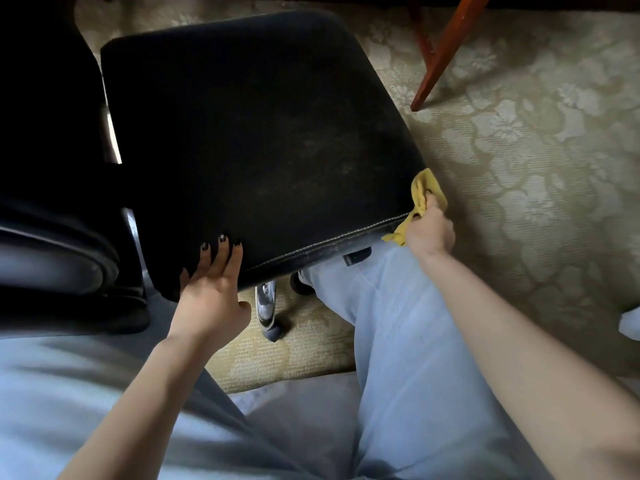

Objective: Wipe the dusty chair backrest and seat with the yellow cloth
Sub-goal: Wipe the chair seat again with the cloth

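Observation:
The black fabric chair seat (256, 140) fills the middle of the view, with pale dusty patches on its right half. Its dark backrest (45, 109) rises at the left. My left hand (211, 289) lies flat on the seat's near left corner, fingers spread, holding nothing. My right hand (431, 230) is closed on the bunched yellow cloth (424, 194), pressed against the seat's near right corner and side edge. Part of the cloth hangs below my fist.
A reddish wooden leg (446, 50) slants down onto the floral carpet (526, 140) at the upper right. A chrome chair leg with a castor (266, 310) stands under the seat. My knees in light blue trousers (398, 341) flank it.

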### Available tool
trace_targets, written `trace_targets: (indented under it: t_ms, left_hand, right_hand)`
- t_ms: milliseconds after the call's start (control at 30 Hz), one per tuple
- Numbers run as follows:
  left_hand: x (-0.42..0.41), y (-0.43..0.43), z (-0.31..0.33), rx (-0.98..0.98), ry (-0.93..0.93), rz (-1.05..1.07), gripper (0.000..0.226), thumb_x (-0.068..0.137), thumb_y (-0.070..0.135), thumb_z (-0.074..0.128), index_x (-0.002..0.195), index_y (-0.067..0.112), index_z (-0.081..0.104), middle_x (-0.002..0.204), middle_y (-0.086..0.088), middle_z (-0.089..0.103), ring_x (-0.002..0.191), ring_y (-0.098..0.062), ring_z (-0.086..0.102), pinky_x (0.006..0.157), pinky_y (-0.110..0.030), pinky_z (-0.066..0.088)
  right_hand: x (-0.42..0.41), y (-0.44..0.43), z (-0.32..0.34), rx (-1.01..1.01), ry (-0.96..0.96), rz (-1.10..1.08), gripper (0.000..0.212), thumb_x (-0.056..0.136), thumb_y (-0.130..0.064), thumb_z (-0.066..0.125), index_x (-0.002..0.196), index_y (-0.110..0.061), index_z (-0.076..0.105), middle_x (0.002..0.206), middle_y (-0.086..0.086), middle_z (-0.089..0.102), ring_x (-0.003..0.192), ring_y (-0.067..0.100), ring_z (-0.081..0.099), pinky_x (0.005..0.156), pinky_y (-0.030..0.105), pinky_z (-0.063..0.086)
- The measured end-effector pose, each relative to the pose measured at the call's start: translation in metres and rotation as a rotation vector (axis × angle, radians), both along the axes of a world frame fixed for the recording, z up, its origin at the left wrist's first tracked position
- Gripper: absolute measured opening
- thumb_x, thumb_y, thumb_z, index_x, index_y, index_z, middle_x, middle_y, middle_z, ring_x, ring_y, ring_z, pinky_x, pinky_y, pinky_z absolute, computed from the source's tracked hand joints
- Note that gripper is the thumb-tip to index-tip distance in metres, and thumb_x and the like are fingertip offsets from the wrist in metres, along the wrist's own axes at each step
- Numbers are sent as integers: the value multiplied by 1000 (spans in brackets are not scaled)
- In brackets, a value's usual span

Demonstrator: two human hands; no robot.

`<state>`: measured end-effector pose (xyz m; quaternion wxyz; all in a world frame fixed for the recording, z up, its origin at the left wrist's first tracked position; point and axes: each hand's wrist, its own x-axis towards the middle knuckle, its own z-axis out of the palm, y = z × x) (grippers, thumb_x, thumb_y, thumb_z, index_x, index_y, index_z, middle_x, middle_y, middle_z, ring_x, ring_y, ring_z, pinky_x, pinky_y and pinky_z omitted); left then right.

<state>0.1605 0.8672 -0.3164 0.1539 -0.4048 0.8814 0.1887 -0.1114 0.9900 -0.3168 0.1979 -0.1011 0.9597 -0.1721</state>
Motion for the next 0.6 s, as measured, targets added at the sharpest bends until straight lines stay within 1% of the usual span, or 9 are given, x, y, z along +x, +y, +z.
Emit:
trace_targets:
  t_ms: [100,200,267,400,467,600]
  left_hand:
    - [0,2,-1,-25,-28,-11,86,82,20,58,152,15,9,160,-6,1,146,-29,1,114,-50,17]
    - [-2,3,0,-39,-49,-19,84,84,23,55,152,15,6,159,-6,-1,146,-28,0,115,-50,17]
    - [-4,2,2,-37,-57,-19,84,85,23,55,152,15,5,159,-6,-3,146,-28,-1,115,-50,16]
    - [-4,4,3,-25,-56,-8,84,84,21,55,152,14,5,159,-7,-3,146,-29,-2,115,-51,14]
    - [-4,3,4,-26,-66,-11,84,85,23,54,152,14,4,159,-6,-4,146,-28,-3,115,-51,13]
    - [-5,3,5,-30,-95,-25,85,85,24,53,152,16,1,159,-5,-6,146,-27,-5,116,-50,13]
  right_hand:
    - [23,-5,6,49,32,103,58,96,-10,43,149,-23,25,129,21,53,117,41,50,93,38,39]
    - [49,-11,8,52,83,216,58,96,-9,44,148,-21,24,125,18,56,113,37,53,87,37,41]
    - [62,-13,6,55,98,262,58,95,-9,45,148,-23,25,121,15,59,110,35,55,84,36,41]
    - [99,-18,0,103,111,392,58,96,-10,43,147,-30,23,110,12,64,99,33,61,70,32,38]
    - [118,-22,-1,115,122,466,58,96,-12,44,146,-30,22,106,11,65,93,32,63,66,32,37]
    - [140,-27,-4,135,135,570,60,97,-12,45,148,-28,18,111,9,62,89,25,63,64,28,35]
